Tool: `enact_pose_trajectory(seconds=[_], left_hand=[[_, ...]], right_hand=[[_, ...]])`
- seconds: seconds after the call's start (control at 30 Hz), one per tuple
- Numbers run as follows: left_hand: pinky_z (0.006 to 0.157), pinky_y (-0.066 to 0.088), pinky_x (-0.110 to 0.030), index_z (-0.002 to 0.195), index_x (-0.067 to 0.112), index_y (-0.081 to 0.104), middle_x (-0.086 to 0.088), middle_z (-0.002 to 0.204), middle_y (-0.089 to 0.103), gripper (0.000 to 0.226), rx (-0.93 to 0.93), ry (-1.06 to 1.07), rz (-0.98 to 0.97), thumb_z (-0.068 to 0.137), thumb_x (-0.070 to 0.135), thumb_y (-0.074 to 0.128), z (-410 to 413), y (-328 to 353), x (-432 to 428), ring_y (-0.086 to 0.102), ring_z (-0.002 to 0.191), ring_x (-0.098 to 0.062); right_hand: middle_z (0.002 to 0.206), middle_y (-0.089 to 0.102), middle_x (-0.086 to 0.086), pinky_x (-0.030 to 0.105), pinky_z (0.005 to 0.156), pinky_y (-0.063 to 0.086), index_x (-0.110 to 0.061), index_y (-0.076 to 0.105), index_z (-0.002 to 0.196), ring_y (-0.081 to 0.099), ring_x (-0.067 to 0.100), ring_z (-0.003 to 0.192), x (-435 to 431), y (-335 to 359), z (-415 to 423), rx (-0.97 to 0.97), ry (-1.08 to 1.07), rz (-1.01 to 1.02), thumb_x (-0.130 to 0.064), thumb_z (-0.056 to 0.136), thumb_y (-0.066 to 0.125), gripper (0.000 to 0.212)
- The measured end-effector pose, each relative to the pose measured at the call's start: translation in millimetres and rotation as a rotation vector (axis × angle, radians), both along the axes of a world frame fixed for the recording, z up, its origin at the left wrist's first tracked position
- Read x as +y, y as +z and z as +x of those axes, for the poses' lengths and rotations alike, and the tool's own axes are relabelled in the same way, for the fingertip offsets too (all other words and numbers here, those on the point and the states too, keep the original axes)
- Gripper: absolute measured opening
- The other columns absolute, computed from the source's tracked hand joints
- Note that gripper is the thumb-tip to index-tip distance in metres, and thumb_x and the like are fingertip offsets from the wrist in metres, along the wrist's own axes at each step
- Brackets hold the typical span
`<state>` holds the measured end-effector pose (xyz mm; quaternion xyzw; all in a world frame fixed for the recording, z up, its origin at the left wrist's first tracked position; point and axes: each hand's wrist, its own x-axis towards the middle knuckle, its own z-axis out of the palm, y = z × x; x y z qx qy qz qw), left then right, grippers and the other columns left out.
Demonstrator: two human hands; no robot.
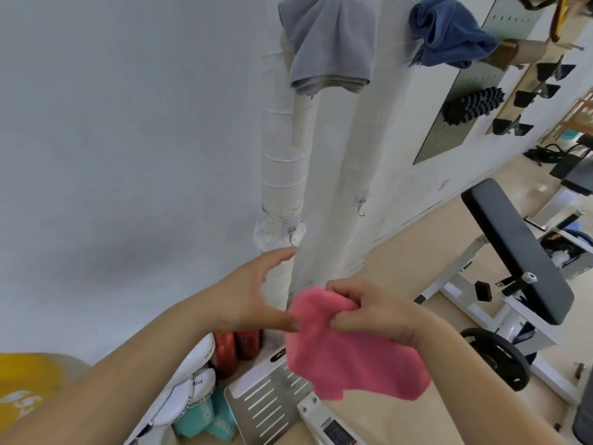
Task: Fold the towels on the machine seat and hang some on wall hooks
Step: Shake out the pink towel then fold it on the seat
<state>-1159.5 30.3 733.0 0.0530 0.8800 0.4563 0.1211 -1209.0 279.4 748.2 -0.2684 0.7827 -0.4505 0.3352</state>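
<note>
Hanging step: right hand (378,313) pinched pink towel (349,364), left hand (253,293) lay open beside; next move likely required reaching wall hook (293,238).

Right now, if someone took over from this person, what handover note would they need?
The right hand pinches the pink towel at its top edge; it hangs loose.
The left hand is open, thumb at the towel, fingers near an empty hook on the white pipe.
Done: the grey towel and blue towel hang on the wall above.
Left: hang the pink towel; a second hook is also free.
The black seat shows no towels.
</note>
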Motion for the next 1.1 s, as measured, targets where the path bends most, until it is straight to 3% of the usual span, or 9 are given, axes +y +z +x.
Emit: enact_pose_trajectory(seconds=[0.1,0.2,0.4,0.5,0.6,0.73,0.83,1.0,1.1], left_hand=[[0.103,0.048,-0.021,0.142,0.054,0.046,0.029,0.132,0.058,0.094,-0.04,-0.227,-0.036,0.064,0.037,0.095,-9,5,27,0.055,0.124,0.006],[0.073,0.055,-0.016,0.098,0.042,0.07,0.023,0.093,0.071,0.039,-0.111,-0.292,-0.11,0.068,0.034,0.094,-11,8,35,0.068,0.088,0.004],[0.048,0.038,-0.015,0.065,0.026,0.057,0.014,0.059,0.053,0.035,-0.259,-0.117,0.142,0.079,0.016,0.088,-16,-16,27,0.05,0.056,-0.004],[0.055,0.041,-0.024,0.076,0.018,0.063,-0.002,0.069,0.058,0.022,-0.248,0.135,0.35,0.079,0.013,0.084,-20,-28,22,0.054,0.067,-0.018],[0.074,0.048,-0.036,0.091,0.016,0.071,-0.009,0.089,0.07,0.023,-0.302,0.344,0.53,0.072,0.021,0.084,-23,-38,17,0.064,0.082,-0.022],[0.061,0.046,-0.03,0.091,0.012,0.067,-0.006,0.085,0.068,0.025,-0.264,0.648,0.424,0.08,0.023,0.086,-29,-61,11,0.061,0.073,-0.02],[0.068,0.046,-0.033,0.088,0.012,0.069,-0.008,0.089,0.073,0.026,-0.198,0.803,0.311,0.081,0.031,0.085,-33,-83,10,0.064,0.078,-0.023],[0.062,0.048,-0.029,0.082,0.019,0.064,0.004,0.073,0.069,0.022,-0.029,0.756,0.01,0.089,0.038,0.072,-46,-91,35,0.061,0.066,-0.013],[0.067,0.053,-0.025,0.081,0.027,0.062,0.011,0.072,0.069,0.019,0.041,0.543,0.007,0.088,0.043,0.07,-50,-96,54,0.062,0.066,0.001]], right_hand=[[0.067,0.053,-0.013,0.018,0.063,0.041,-0.021,0.058,0.074,0.049,0.005,0.065,3,8,-6,-0.064,0.077,0.032,0.006,0.087,0.068,0.031],[0.079,0.063,0.001,0.026,0.071,0.047,-0.013,0.065,0.086,0.058,0.012,0.077,21,8,-15,-0.072,0.074,0.068,-0.004,0.086,0.073,0.012],[0.075,0.063,-0.009,0.025,0.069,0.045,-0.025,0.07,0.088,0.055,0.008,0.07,59,-41,-29,-0.011,-0.001,0.293,-0.027,0.086,0.077,0.008],[0.08,0.069,-0.012,0.02,0.069,0.049,-0.021,0.075,0.092,0.062,0.006,0.075,79,-72,-33,-0.196,-0.029,0.309,-0.012,0.087,0.075,0.01],[0.09,0.069,0.0,0.031,0.077,0.05,-0.004,0.074,0.103,0.063,0.014,0.085,91,-108,-30,-0.29,-0.137,0.269,-0.018,0.079,0.07,0.028],[0.11,0.075,0.024,0.043,0.085,0.053,-0.004,0.073,0.113,0.069,0.031,0.094,90,-148,-27,-0.557,-0.586,-0.022,-0.028,0.068,0.077,0.052],[0.094,0.072,0.028,0.04,0.071,0.047,0.003,0.07,0.109,0.065,0.03,0.081,75,-157,-29,-0.567,-0.743,-0.09,-0.029,0.071,0.081,0.052],[0.082,0.07,0.021,0.037,0.058,0.056,0.004,0.07,0.102,0.065,0.029,0.07,21,-147,-41,-0.552,-0.815,-0.167,-0.005,0.092,0.07,0.014],[0.086,0.075,0.028,0.042,0.065,0.062,0.006,0.074,0.102,0.071,0.03,0.071,-18,-129,-46,-0.534,-0.778,-0.241,-0.003,0.097,0.064,0.015]])
